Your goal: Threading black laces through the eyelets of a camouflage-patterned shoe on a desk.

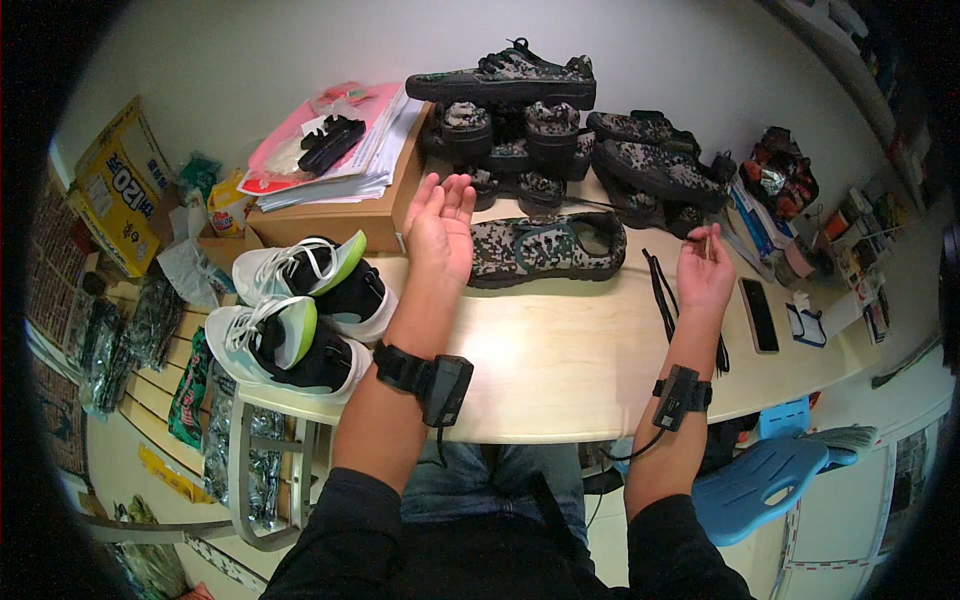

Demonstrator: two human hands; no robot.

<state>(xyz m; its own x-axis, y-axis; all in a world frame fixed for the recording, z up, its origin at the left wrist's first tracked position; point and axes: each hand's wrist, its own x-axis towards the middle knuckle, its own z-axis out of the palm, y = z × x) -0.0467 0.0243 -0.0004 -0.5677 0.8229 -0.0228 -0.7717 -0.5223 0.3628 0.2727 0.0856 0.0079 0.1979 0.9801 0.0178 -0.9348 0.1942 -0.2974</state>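
Note:
A camouflage lace-less shoe (548, 250) lies on its side or flat on the pale table, its toe pointing left. My left hand (440, 230) is raised beside its left end, palm up, fingers stretched and slightly bent, holding nothing. Over the table to the right, my right hand (706, 268) has its fingers curled together at the tips; whatever they pinch, if anything, is too small to make out. Black shoelaces (660, 295) lie just left of that hand and pass under its forearm. Both wrists wear black strapped devices.
Behind stand stacked camouflage shoes (508, 80) and more such shoes (660, 170). White sneakers (285, 340) sit at the left by a cardboard box (400, 190) with papers on top. A phone (759, 315) lies at the right; a blue chair (750, 490) stands below the table's edge.

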